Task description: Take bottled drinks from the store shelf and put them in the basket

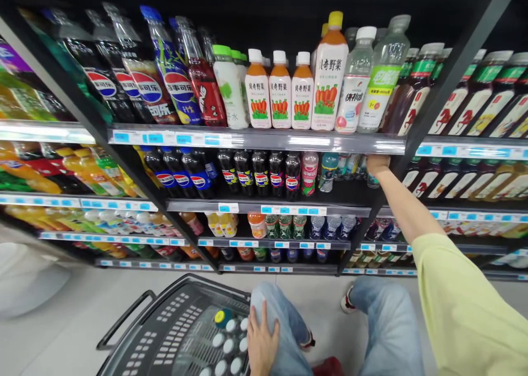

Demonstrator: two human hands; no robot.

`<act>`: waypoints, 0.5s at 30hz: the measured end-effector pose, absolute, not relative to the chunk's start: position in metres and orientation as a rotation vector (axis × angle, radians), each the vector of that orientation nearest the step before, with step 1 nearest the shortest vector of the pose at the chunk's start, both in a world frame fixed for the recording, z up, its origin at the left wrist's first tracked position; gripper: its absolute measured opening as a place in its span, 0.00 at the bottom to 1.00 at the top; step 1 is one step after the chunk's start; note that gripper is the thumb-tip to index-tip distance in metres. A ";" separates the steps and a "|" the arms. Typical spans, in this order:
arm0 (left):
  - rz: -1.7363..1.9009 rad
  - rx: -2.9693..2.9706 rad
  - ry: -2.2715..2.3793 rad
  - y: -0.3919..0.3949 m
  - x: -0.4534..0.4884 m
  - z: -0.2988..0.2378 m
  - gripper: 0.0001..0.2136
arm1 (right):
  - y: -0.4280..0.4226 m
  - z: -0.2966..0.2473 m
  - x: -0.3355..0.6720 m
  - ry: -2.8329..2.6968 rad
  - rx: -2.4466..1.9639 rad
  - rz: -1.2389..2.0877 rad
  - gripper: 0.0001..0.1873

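My right hand (378, 163) reaches under the edge of the upper shelf, into the second shelf. It is closed around the top of a small bottle (373, 180) with a teal label, and the fingers are partly hidden. Left of it on that shelf stand bottles with blue-green labels, such as a teal-topped bottle (329, 171), and a pink bottle (309, 173). My left hand (263, 338) lies on my left knee with its fingers spread and nothing in it. Beside that knee is a dark grey shopping basket (165, 310) holding several white-capped bottles (229, 345) and one yellow-capped bottle (223, 317).
The upper shelf edge (264, 139) crosses just above my right hand. A slanted black post (454, 73) stands to its right, with dark bottles (462, 95) beyond. Cola bottles (198, 169) line the second shelf's left. Pale floor (136, 285) shows below.
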State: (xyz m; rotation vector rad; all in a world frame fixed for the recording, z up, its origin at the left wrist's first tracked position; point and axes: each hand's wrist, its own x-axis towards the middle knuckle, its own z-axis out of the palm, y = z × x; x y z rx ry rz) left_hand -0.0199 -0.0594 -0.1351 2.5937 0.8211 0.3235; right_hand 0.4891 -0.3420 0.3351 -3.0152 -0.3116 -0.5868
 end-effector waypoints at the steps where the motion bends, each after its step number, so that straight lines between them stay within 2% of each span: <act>1: 0.332 2.592 0.820 -0.060 -0.019 -0.133 0.30 | -0.340 0.334 0.487 -0.270 -3.055 -0.536 0.34; 5: 0.336 2.568 0.837 -0.061 -0.020 -0.128 0.29 | -0.325 0.325 0.466 -0.346 -3.116 -0.440 0.24; 8: 0.308 2.543 0.842 -0.058 -0.023 -0.128 0.30 | -0.313 0.314 0.438 -0.486 -3.106 -0.474 0.28; 12: 0.249 2.504 0.845 -0.052 -0.025 -0.131 0.31 | -0.309 0.300 0.393 -0.712 -3.015 -0.650 0.24; 15: 0.232 2.453 0.862 -0.049 -0.025 -0.131 0.32 | -0.316 0.298 0.356 -0.849 -2.760 -0.811 0.20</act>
